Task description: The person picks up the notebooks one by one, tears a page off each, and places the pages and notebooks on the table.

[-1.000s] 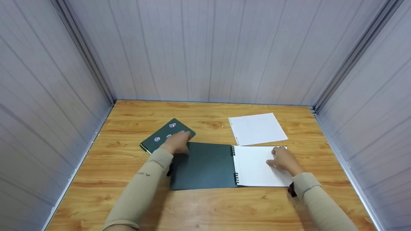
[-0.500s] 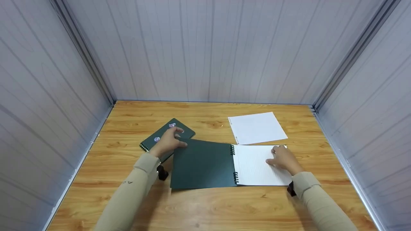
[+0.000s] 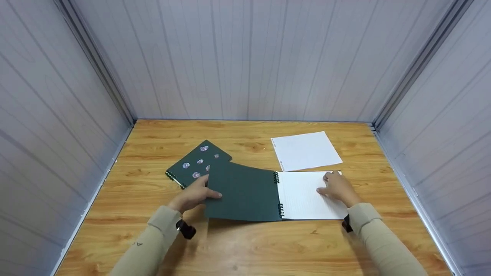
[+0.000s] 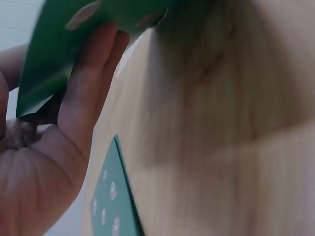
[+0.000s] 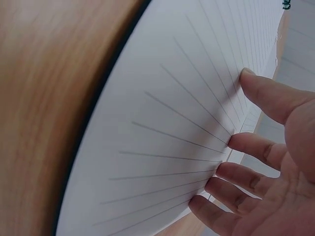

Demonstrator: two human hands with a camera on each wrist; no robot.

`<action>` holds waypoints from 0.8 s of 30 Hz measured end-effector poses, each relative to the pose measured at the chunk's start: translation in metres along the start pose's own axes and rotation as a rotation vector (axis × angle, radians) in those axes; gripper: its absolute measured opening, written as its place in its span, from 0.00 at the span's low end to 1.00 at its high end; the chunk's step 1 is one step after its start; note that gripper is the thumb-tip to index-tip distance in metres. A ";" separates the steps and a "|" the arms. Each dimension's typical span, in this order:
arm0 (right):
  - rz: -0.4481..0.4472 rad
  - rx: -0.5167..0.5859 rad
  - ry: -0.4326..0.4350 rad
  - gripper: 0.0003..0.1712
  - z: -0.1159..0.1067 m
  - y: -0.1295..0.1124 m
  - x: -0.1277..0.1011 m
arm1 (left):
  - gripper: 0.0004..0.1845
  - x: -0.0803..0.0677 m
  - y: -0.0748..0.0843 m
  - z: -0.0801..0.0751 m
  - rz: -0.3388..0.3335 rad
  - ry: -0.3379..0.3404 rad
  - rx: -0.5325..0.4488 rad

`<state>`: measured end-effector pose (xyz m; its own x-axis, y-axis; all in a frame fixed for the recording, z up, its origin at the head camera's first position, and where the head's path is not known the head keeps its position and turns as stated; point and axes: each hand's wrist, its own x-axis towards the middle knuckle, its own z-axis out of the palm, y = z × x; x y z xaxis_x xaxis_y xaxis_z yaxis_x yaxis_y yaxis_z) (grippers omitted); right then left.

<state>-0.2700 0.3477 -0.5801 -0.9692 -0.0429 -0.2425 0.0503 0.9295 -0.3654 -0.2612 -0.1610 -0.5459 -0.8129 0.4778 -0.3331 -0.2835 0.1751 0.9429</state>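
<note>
An open spiral notebook lies mid-table, with its dark green cover [image 3: 243, 191] on the left and a white lined page [image 3: 301, 197] on the right. My left hand [image 3: 207, 193] pinches the cover's left edge, thumb on top and fingers [image 4: 86, 93] beneath, and the cover [image 4: 69, 54] is raised off the wood. My right hand [image 3: 328, 184] rests flat on the lined page [image 5: 162, 128], its fingertips [image 5: 231, 142] pressing the paper. A smaller green notebook with flower stickers [image 3: 195, 164] lies just behind the left hand; the left wrist view shows the same notebook [image 4: 110, 196].
A loose white punched sheet [image 3: 305, 150] lies behind the open notebook on the right. The wooden table [image 3: 245, 245] is boxed in by grey panel walls on the left, back and right. Bare wood shows along the near side.
My left hand left the sticker notebook, slid down the cover's left edge toward me and lifted that edge. The sticker notebook is now uncovered. The right hand stayed on the page.
</note>
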 end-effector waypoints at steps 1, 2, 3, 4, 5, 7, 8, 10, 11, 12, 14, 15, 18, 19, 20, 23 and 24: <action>0.001 0.001 -0.001 0.35 0.000 0.000 0.000 | 0.49 -0.002 -0.001 0.001 0.005 -0.016 -0.020; 0.001 0.002 0.000 0.34 0.000 0.000 0.000 | 0.52 -0.004 0.000 0.002 0.015 -0.034 -0.038; 0.001 0.004 0.003 0.34 0.000 0.000 0.000 | 0.53 -0.006 0.002 0.003 0.026 -0.047 -0.060; 0.000 0.006 0.003 0.33 0.000 0.000 0.000 | 0.54 -0.007 0.003 0.003 0.041 -0.052 -0.083; 0.001 0.007 0.004 0.33 0.001 0.000 0.000 | 0.56 -0.009 0.006 0.005 0.051 -0.048 -0.110; 0.002 0.009 0.004 0.33 0.001 0.000 0.000 | 0.57 -0.013 0.013 0.010 0.069 -0.006 -0.159; 0.002 0.009 0.005 0.33 0.001 0.000 -0.001 | 0.57 -0.015 0.017 0.015 0.085 0.016 -0.188; -0.004 0.001 0.006 0.33 0.001 0.000 -0.001 | 0.54 -0.017 0.025 0.027 0.137 0.064 -0.240; -0.009 -0.005 0.009 0.33 0.000 0.000 -0.001 | 0.52 -0.019 0.029 0.036 0.175 0.087 -0.259; -0.013 -0.009 0.011 0.33 0.000 0.000 -0.002 | 0.49 -0.020 0.032 0.044 0.221 0.099 -0.271; -0.024 -0.015 0.016 0.34 -0.001 -0.001 -0.002 | 0.44 -0.022 0.037 0.062 0.323 0.115 -0.264; -0.030 -0.017 0.018 0.34 -0.001 -0.001 -0.002 | 0.42 -0.023 0.039 0.071 0.375 0.124 -0.244; -0.028 -0.012 0.021 0.34 -0.001 -0.002 -0.003 | 0.40 -0.023 0.041 0.096 0.482 0.148 -0.150; -0.025 -0.009 0.020 0.34 0.000 -0.002 -0.003 | 0.41 -0.021 0.040 0.104 0.498 0.153 -0.120; -0.021 -0.008 0.019 0.34 0.000 -0.002 -0.003 | 0.41 -0.019 0.038 0.111 0.506 0.153 -0.089; -0.008 -0.011 0.013 0.34 0.002 -0.001 -0.003 | 0.43 -0.008 0.029 0.131 0.505 0.098 -0.028; -0.004 -0.012 0.012 0.35 0.002 -0.001 -0.003 | 0.44 -0.003 0.025 0.137 0.500 0.076 -0.008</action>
<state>-0.2662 0.3463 -0.5808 -0.9722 -0.0424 -0.2303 0.0436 0.9335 -0.3560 -0.1959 -0.0401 -0.5225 -0.8848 0.4375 0.1601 0.1463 -0.0655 0.9871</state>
